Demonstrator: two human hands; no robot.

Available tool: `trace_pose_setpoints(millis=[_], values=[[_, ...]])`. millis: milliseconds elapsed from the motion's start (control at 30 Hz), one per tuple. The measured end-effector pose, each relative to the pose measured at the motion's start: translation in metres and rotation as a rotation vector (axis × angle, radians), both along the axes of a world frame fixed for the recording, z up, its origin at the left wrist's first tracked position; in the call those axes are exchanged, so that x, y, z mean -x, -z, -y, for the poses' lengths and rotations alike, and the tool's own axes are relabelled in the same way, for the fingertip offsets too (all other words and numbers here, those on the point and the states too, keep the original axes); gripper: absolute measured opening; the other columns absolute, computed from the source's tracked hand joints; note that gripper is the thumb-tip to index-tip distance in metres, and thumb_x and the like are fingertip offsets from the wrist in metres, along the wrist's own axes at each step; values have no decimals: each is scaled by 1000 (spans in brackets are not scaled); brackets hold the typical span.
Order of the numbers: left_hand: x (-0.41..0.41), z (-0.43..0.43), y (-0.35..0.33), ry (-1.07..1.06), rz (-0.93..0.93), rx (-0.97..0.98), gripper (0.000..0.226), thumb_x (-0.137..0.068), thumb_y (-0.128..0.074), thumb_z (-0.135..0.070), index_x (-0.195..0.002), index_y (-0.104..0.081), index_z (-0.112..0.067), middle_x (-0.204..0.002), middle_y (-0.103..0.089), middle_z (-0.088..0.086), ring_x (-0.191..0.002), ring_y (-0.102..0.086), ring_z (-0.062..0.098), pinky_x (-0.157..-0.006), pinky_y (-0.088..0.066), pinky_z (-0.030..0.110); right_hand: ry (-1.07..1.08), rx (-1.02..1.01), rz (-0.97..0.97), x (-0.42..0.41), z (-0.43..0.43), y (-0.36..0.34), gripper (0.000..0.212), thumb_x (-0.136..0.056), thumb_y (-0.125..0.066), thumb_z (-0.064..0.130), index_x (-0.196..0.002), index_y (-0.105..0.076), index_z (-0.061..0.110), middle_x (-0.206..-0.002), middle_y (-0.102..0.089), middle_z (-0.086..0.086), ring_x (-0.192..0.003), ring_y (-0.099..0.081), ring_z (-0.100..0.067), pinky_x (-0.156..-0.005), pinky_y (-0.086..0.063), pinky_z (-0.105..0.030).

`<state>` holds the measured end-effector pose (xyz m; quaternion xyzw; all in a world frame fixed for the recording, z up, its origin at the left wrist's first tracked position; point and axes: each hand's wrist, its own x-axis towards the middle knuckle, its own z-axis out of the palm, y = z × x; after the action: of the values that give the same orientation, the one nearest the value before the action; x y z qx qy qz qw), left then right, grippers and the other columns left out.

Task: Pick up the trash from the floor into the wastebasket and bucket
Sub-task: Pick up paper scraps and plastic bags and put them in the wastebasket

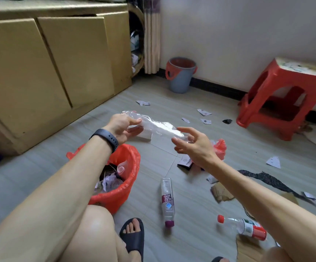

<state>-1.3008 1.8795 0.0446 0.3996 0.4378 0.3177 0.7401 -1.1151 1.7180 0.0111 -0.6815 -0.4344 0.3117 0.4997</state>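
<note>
A clear plastic wrapper stretches in the air between my hands. My left hand pinches its left end. My right hand has loosely curled fingers at the wrapper's right end; whether it grips is unclear. Below my left forearm stands the wastebasket lined with a red bag and holding crumpled paper. The grey bucket with red handles stands by the far wall. On the floor lie a soda bottle, a red-capped bottle, a red plastic bag and several paper scraps.
A tan cabinet runs along the left. A red plastic stool stands at the right wall. Cardboard pieces and a black mesh strip lie at the right. My sandalled foot is beside the wastebasket.
</note>
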Motion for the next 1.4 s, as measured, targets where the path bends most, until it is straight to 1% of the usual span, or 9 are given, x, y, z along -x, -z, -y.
trace_pose_setpoints(millis=[133, 267, 433, 567, 633, 800, 967, 1100, 1400], values=[[31, -10, 4, 13, 34, -77, 29, -90, -62, 5, -108, -59, -17, -111, -64, 15, -77, -64, 21, -65, -59, 27, -27, -36, -193, 29, -15, -9, 27, -93, -70, 18, -118, -65, 15, -89, -76, -13, -64, -70, -23, -64, -61, -31], [67, -18, 20, 63, 59, -41, 33, -87, -67, 3, -111, -58, -17, -100, -69, 13, -73, -70, 19, -65, -60, 28, -35, -27, -170, 44, -35, -8, 16, -94, -69, 14, -107, -73, 7, -82, -75, -12, -62, -65, -17, -63, -58, -28], [127, -17, 92, 204, -295, 25, 34, -81, -75, -2, -107, -63, -19, -96, -74, 7, -82, -73, 23, -67, -52, 28, -154, 47, 441, 58, -64, 6, 16, -86, -66, 9, -80, -78, 18, -66, -73, 3, -59, -69, -15, -65, -59, -32], [161, -26, 154, 88, -959, -458, 18, -81, -66, -16, -94, -65, -28, -102, -71, -4, -98, -64, 17, -87, -50, 31, -314, 198, 969, 79, -95, 11, 25, -85, -54, 17, -90, -78, 24, -81, -74, -4, -79, -66, -32, -69, -53, -33], [169, -23, 173, 91, -1208, -682, 26, -80, -53, -31, -102, -65, -33, -113, -66, -11, -119, -52, 17, -105, -38, 31, -390, 284, 1106, 88, -112, 13, 27, -82, -49, 18, -91, -74, 19, -82, -72, -8, -78, -63, -35, -66, -54, -33], [174, -14, 226, 191, -1452, -596, 50, -82, -54, -36, -132, -54, -36, -156, -34, -9, -150, -11, 15, -121, -4, 42, -652, 422, 1378, 130, -133, 34, 16, -85, -51, 9, -93, -65, 8, -72, -52, -14, -85, -66, -39, -57, -40, -33], [166, 0, 241, 27, -1503, -531, 49, -84, -49, -37, -132, -57, -35, -154, -37, -11, -150, -12, 12, -121, -5, 49, -822, 465, 1390, 141, -147, 89, 20, -92, -43, -1, -85, -60, 7, -63, -32, -1, -86, -64, -36, -62, -41, -35], [162, -7, 241, 85, -1566, -537, 49, -83, -49, -37, -132, -55, -36, -150, -41, -12, -151, -9, 15, -118, 8, 58, -770, 410, 1364, 144, -162, 119, 24, -93, -44, 3, -98, -67, 12, -94, -62, -4, -101, -62, -29, -62, -41, -33], [176, -3, 242, 463, -1806, -691, 55, -84, -43, -43, -140, -46, -41, -149, -39, -4, -148, -13, 30, -103, 9, 79, -474, 342, 1262, 132, -195, 71, 16, -71, -59, 24, -75, -64, 9, -66, -52, -9, -56, -43, -33, -50, -36, -24]])
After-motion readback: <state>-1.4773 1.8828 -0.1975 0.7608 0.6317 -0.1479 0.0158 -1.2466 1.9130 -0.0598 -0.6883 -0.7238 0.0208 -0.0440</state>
